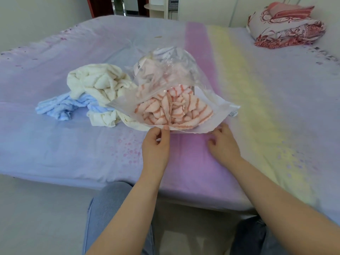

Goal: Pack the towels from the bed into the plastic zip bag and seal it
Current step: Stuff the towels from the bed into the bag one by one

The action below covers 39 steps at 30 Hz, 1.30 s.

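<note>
A clear plastic zip bag (206, 111) lies on the bed with its mouth open toward me. A pink towel with orange stripes (174, 111) is bunched in the mouth, partly inside. My left hand (156, 142) pinches the near lip of the bag between thumb and fingers. My right hand (222, 142) rests just below the bag's lower edge, fingers spread and curled, holding nothing. Left of the bag lie a crumpled cream towel (99, 83) and a light blue towel (58, 105), both loose on the sheet.
The bed (73, 153) has a lilac sheet with pink and yellow stripes. A folded red-patterned quilt and pillow (285, 28) sit at the far right corner. My knees in jeans (110, 208) are at the bed's near edge.
</note>
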Motion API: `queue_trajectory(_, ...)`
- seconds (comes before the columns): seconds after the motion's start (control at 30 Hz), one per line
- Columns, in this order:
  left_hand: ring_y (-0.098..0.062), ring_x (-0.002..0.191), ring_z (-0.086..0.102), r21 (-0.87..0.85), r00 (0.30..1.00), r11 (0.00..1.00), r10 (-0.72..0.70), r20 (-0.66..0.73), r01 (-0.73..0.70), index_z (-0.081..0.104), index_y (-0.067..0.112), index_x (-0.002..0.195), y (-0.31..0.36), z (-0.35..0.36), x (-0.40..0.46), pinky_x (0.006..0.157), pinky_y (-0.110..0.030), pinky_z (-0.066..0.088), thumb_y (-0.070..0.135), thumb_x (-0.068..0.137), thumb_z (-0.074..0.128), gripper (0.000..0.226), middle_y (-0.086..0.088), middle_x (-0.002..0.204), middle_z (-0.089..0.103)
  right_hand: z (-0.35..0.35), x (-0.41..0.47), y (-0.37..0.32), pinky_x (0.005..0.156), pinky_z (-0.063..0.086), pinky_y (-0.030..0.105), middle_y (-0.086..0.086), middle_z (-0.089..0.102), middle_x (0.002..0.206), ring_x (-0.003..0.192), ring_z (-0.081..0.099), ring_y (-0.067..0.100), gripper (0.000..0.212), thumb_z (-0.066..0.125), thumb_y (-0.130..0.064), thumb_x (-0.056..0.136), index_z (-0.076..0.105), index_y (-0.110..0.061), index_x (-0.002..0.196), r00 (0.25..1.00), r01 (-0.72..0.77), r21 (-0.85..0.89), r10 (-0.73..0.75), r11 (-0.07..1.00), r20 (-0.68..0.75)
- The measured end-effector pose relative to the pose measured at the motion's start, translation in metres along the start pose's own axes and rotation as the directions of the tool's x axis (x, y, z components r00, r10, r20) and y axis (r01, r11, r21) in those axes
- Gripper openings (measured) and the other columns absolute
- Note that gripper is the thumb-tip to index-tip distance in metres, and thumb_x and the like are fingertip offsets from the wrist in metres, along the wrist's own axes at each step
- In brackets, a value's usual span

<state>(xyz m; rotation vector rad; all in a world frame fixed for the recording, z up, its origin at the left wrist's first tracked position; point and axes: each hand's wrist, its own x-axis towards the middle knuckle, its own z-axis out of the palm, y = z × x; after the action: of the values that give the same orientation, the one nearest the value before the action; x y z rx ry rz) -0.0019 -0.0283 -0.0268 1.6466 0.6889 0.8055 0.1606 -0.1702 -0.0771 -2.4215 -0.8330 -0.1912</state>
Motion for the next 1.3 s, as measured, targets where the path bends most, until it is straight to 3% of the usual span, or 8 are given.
queue_trajectory(0.2,-0.014,0.079,0.062,-0.195,0.989,0.973,-0.137,-0.062,0.123,0.065,0.008,0.080,0.010,-0.002,0.005,0.076,-0.032,0.051,0.035,0.098,0.053,0.035,0.000,0.080,0.066,0.056,0.117,0.060,0.107,0.041,0.047,0.004,0.031,0.154,0.133,0.042,0.029,0.064,0.041,-0.047,0.081,0.033,-0.036,0.144,0.930,-0.103,-0.123,0.139,0.987,0.340)
queue_trajectory(0.33,-0.008,0.082,0.068,-0.261,0.983,0.953,-0.176,-0.057,0.155,0.071,0.022,0.086,0.022,-0.007,0.010,0.074,-0.026,0.055,0.031,0.099,0.052,0.025,0.009,0.092,0.074,0.034,0.107,0.029,0.106,0.040,0.045,0.010,0.033,0.150,0.128,0.045,0.036,0.063,0.046,-0.027,0.084,0.034,-0.015,0.145,0.913,-0.163,-0.108,0.191,0.981,0.360)
queue_trajectory(0.6,-0.011,0.086,0.066,-0.298,0.981,0.936,-0.196,-0.004,0.186,0.068,0.028,0.104,0.021,-0.003,0.001,0.073,-0.026,0.053,0.020,0.098,0.054,0.017,0.003,0.110,0.069,-0.026,-0.017,-0.007,0.071,0.046,0.036,0.010,0.063,0.095,0.085,0.061,0.034,0.019,0.057,-0.018,0.087,0.056,-0.013,0.106,0.975,-0.190,0.008,0.188,0.982,0.122)
queue_trajectory(0.77,-0.013,0.105,0.062,-0.192,0.965,0.958,-0.175,0.197,0.213,0.042,0.044,0.138,0.010,0.008,-0.020,0.088,-0.031,0.053,0.028,0.098,0.056,0.045,0.001,0.120,0.061,-0.061,-0.087,-0.036,0.077,0.045,0.033,0.000,0.055,0.097,0.089,0.058,0.028,0.034,0.056,-0.021,0.086,0.051,-0.022,0.119,0.902,-0.300,0.090,0.251,0.950,0.351)
queue_trajectory(0.87,-0.011,0.128,0.049,-0.125,0.919,0.964,-0.178,0.353,0.235,0.023,0.048,0.147,0.005,0.016,-0.035,0.107,-0.036,0.044,0.033,0.097,0.055,0.061,0.003,0.143,0.048,-0.084,-0.105,-0.053,0.061,0.036,0.028,-0.009,0.050,0.069,0.066,0.049,0.011,0.006,0.060,-0.025,0.077,0.058,-0.020,0.078,0.865,-0.189,0.143,0.096,0.972,0.492)
queue_trajectory(0.97,-0.007,0.135,0.041,-0.123,0.868,0.959,-0.171,0.467,0.255,0.027,0.042,0.149,0.006,0.019,-0.042,0.111,-0.029,0.037,0.037,0.098,0.053,0.057,0.011,0.150,0.041,-0.111,-0.113,-0.074,0.052,0.024,0.021,-0.007,0.030,0.055,0.053,0.028,0.006,0.033,0.062,-0.017,0.080,0.035,-0.018,0.061,0.777,-0.120,0.361,-0.138,0.925,0.614)
queue_trajectory(1.13,-0.009,0.079,0.068,-0.187,0.742,0.830,-0.340,0.578,0.525,0.054,0.029,0.127,0.008,0.019,-0.046,0.062,-0.022,0.055,0.019,0.070,0.067,0.060,0.006,0.100,0.072,-0.101,-0.102,-0.074,0.078,0.038,0.005,-0.009,0.050,0.099,0.090,0.052,0.004,0.012,0.069,-0.009,0.085,0.065,-0.017,0.093,0.930,-0.107,0.528,-0.103,0.843,0.352)
queue_trajectory(1.3,-0.012,0.048,0.034,-0.009,0.750,0.887,-0.385,0.537,0.461,0.061,0.014,0.075,0.012,0.013,-0.054,0.045,-0.021,0.025,0.006,0.087,0.048,0.019,0.000,0.055,0.049,-0.063,-0.050,-0.035,0.100,0.032,0.013,0.004,0.054,0.122,0.127,0.039,0.012,0.021,0.066,-0.029,0.083,0.069,-0.017,0.100,0.981,-0.182,0.359,0.143,0.915,0.134)
